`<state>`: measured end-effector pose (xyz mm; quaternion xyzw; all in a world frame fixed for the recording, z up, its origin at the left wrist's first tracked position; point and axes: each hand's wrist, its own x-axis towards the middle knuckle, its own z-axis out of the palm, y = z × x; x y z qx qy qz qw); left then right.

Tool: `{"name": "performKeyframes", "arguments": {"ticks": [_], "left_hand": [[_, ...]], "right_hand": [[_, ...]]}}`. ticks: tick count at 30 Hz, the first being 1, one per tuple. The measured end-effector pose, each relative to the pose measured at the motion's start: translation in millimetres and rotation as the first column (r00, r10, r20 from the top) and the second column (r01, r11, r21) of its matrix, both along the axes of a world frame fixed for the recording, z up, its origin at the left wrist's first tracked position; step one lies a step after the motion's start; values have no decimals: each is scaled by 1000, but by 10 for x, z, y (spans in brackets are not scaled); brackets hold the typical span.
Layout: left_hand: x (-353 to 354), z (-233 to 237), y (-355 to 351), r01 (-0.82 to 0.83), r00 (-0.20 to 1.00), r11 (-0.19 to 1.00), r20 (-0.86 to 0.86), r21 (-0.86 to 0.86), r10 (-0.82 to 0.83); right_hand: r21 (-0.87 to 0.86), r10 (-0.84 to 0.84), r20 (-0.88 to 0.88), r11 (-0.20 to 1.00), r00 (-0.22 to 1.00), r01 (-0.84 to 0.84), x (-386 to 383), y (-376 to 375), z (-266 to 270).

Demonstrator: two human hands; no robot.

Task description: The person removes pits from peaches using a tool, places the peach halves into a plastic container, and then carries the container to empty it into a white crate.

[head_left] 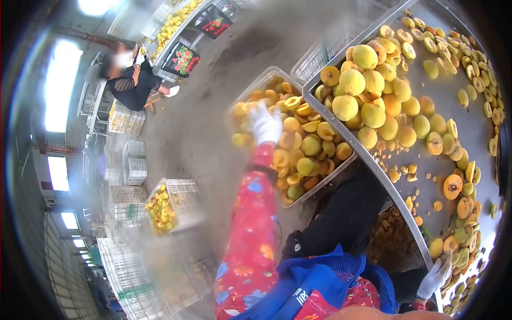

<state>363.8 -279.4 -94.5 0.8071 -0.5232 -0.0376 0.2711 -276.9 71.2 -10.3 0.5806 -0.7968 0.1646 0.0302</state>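
My left hand [265, 124], in a white glove below a red floral sleeve, reaches over a plastic crate [321, 186] heaped with halved yellow peaches [311, 145]. Its fingers are apart, slightly smeared by motion, and touch or hover just above the fruit; I see nothing held. At the lower right, my right hand [434, 280], also gloved, is at the edge of the metal table [397, 194]. Its fingers are closed beside several peach halves [463, 237]; what they hold, if anything, is hard to make out. A pile of whole peaches [352, 82] lies at the table's near corner.
Small peach scraps [394, 173] are scattered on the table. Across the grey floor [186, 122], a seated person [133, 85] works by another fruit-covered table. White crates [128, 202] stand stacked at left, and one crate [184, 197] holds cut fruit.
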Motion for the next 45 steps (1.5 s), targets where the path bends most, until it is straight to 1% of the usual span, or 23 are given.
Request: {"name": "performKeyframes", "arguments": {"ticks": [1,3,6,7,9,12,15,16,19,21,22,23,24,25,27,28,31,32,34,35,38,40,45], "left_hand": [[-198,152,71,103,984,984,131,144,-122],[-632,482,216,231,858,864,325,448,-398],[-497,184,46,235,925,851,162,471,-345],[-418,180,-16,208,906,866,245,454,-346],[-164,233,-228,169,949,884,170,436,-265],[190,67,-623,6,962,821,221,571,-161],[279,-141,-828,-96,967,895,252,436,-19],[298,-174,-838,-107,979,951,196,291,50],[562,-143,-719,63,998,998,15,-30,-63],[552,196,-265,100,995,992,20,-77,-99],[613,320,-11,76,990,996,122,-37,-71],[768,266,216,19,988,1000,155,-24,-15],[1024,-19,421,-23,982,989,180,-144,49],[1206,-255,588,-204,971,979,121,-12,204],[1326,-713,818,-287,958,937,46,200,284],[1192,-814,829,-284,959,950,42,129,281],[949,-483,657,-56,978,995,206,80,38],[993,-529,517,24,967,995,249,96,-47],[1143,-633,279,191,919,970,320,149,-230],[1122,-597,256,151,883,964,409,220,-232],[1222,-716,460,231,909,964,325,131,-262],[1206,-750,615,249,912,966,321,67,-257],[1256,-763,576,186,890,948,364,258,-274]], "right_hand": [[-23,10,-10,1000,1000,-10,-16,23,-30],[-30,-20,-35,999,999,19,-37,54,-110],[-18,-28,-62,999,998,27,-89,62,-136],[3,-43,-68,999,997,43,-47,44,-111],[31,-61,-55,998,997,63,-58,77,-74],[11,-106,13,994,994,105,-140,134,-178],[-9,-122,85,992,989,124,-116,127,-172],[1,-116,34,993,993,116,-138,132,-173],[5,-83,80,997,993,83,-177,147,-171],[11,-89,74,996,993,88,-183,150,-179],[16,-85,73,996,994,85,-195,140,-188],[20,-99,84,995,992,97,-215,138,-203],[25,-113,94,994,989,111,-240,147,-216],[31,-130,102,991,986,127,-254,157,-233],[24,-113,134,994,985,111,-292,146,-264],[22,-105,143,994,984,103,-301,146,-246],[46,-117,151,993,982,111,14,-75,-79],[38,-26,2,999,1000,26,-7,-100,-116],[67,6,39,998,999,-8,329,-360,54],[94,4,14,996,1000,-5,399,-421,88],[-1,-4,121,1000,993,4,462,-525,50],[49,0,82,999,997,-4,571,-645,130],[157,31,199,986,979,-63,592,-717,105]]}}
